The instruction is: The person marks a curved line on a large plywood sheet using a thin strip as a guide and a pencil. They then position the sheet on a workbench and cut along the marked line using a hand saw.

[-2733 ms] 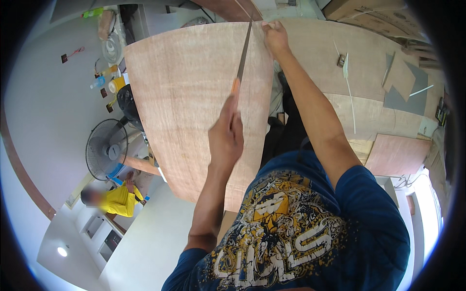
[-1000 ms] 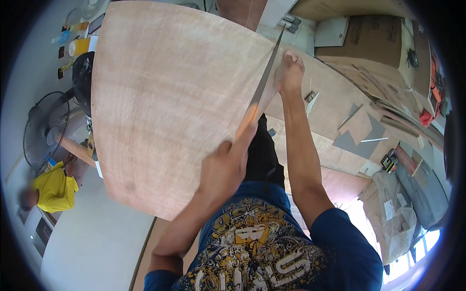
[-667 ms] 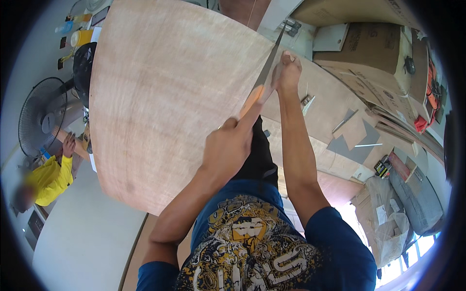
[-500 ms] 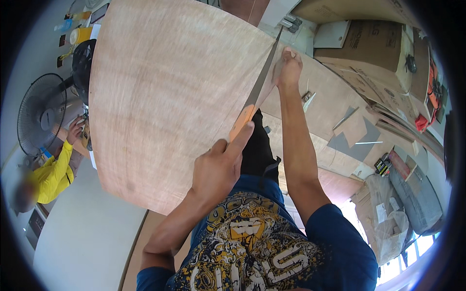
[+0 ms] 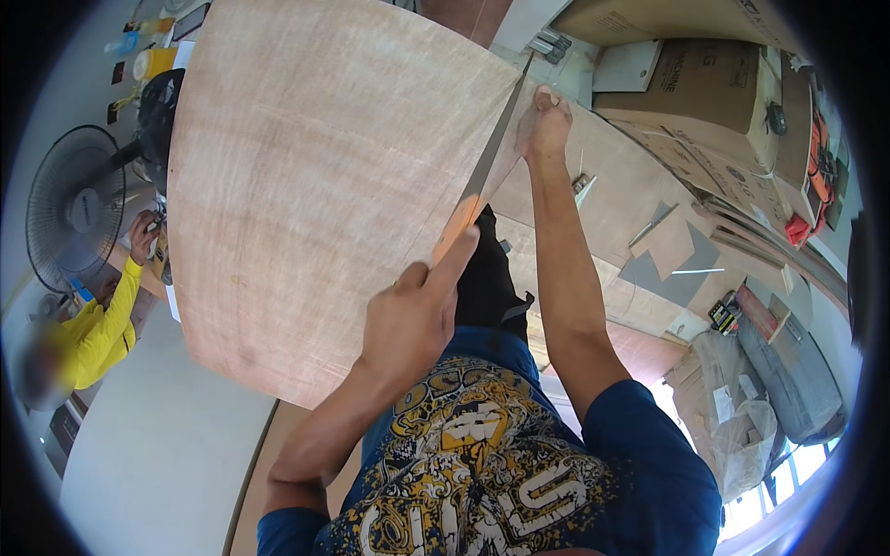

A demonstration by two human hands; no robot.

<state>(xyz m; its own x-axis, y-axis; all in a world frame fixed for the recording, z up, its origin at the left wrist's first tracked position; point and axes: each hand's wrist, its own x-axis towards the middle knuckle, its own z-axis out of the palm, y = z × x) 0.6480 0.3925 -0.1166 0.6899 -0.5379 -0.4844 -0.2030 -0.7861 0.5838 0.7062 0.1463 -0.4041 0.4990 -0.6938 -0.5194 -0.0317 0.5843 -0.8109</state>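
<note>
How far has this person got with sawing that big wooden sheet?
The saw lies along the right edge of the plywood sheet. The left hand grips its orange handle; the right hand steadies the far end. No finished cut shows, and the sheet looks whole, so most sawing seems left.

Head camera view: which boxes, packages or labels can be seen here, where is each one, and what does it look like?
Big cardboard box: upper right, brown, rectangular, dark print on its side.
White flat box: just left of it, square, pale.
Flattened cartons: leaning below the big box, brown with small round marks.
Plastic bag: lower right, crumpled, greyish-clear, with a white label on it.
Small dark pack: above the bag, black with yellow.
No screens or signs visible.
</note>
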